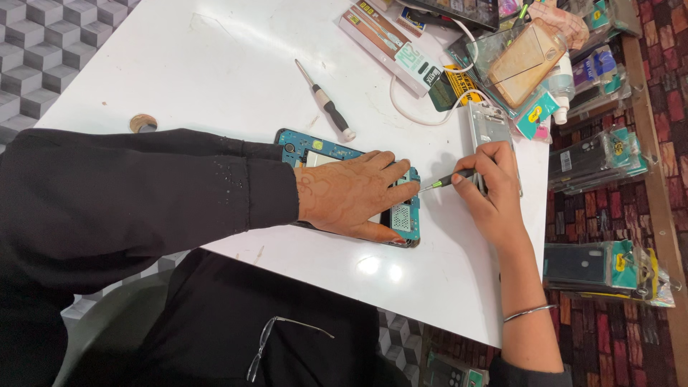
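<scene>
An opened phone (401, 215) with a blue circuit board lies on the white table (215, 64). My left hand (351, 195) rests flat on top of it, pinning it down and hiding most of the board. My right hand (491, 188) grips a small screwdriver (446, 180) with a black and green handle. Its metal tip touches the phone's right edge beside my left fingertips. A thin bangle sits on my right wrist.
A second screwdriver (328, 104) with a black handle lies behind the phone. A silver phone frame (489, 120), a white cable (423, 115), a long box (390, 44) and packaged phone cases (598, 161) crowd the table's far right. Folded glasses (276, 344) lie on my lap.
</scene>
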